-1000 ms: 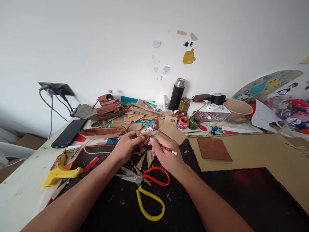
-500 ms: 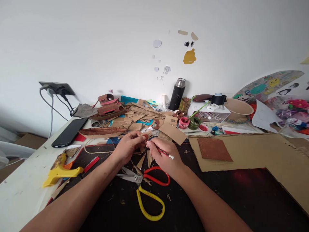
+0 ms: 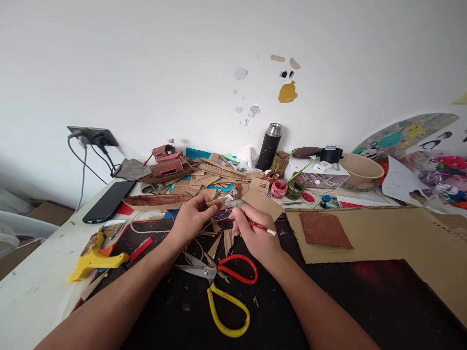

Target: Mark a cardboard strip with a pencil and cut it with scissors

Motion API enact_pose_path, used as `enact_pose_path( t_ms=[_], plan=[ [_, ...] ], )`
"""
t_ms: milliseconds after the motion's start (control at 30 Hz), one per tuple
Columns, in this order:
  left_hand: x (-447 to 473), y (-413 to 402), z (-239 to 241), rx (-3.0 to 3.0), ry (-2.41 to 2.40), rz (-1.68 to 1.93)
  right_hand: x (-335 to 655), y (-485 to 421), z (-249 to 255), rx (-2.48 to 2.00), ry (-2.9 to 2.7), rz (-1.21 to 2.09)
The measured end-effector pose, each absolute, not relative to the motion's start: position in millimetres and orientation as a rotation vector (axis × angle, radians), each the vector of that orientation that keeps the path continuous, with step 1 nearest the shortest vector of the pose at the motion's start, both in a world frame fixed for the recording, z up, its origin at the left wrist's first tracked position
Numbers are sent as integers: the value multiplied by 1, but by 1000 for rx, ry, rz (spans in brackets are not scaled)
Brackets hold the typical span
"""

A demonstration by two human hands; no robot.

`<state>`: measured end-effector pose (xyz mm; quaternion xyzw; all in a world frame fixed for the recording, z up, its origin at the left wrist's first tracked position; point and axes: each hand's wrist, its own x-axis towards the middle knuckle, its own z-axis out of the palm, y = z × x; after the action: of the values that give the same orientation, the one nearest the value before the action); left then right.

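My left hand (image 3: pixel 190 217) is closed in a pinch above the middle of the dark mat. A small reddish-brown piece (image 3: pixel 218 205) shows at its fingertips; its kind is too small to make out. To its right, my right hand (image 3: pixel 257 236) is closed around a red and black pencil (image 3: pixel 261 227), whose white end points right. A thin tan strand seems to run between the two hands; whether the right fingertips grip it I cannot tell. Scissors (image 3: pixel 209 273) with one red and one yellow handle lie spread on the mat just below the hands.
Cardboard scraps (image 3: pixel 215 170) pile up behind the hands, beside a brown model boat (image 3: pixel 168 167) and a brown hull (image 3: pixel 156 201). A yellow glue gun (image 3: pixel 97 260) and phone (image 3: pixel 108 201) lie left. Paint jars (image 3: pixel 279 189), a flask (image 3: pixel 269 148) and a cardboard sheet (image 3: pixel 386 233) are right.
My right hand has moved slightly right with the pencil, widening the gap from my left hand, which has barely moved. The view has shifted a little.
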<state>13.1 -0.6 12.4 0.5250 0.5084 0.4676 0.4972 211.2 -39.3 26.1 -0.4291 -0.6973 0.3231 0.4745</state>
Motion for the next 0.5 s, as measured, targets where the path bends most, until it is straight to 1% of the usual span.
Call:
enact_pose_path(
  t_ms=[100, 200, 500],
  plan=[
    [15, -6, 16, 1580, 1358, 1077, 212, -38, 24, -1042, -1618, 856],
    [18, -12, 20, 1779, 1388, 1027, 211, -38, 22, -1035, -1601, 894],
    [20, -16, 24, 1988, 1414, 901, 209, -38, 24, -1026, -1702, 862]
  ],
)
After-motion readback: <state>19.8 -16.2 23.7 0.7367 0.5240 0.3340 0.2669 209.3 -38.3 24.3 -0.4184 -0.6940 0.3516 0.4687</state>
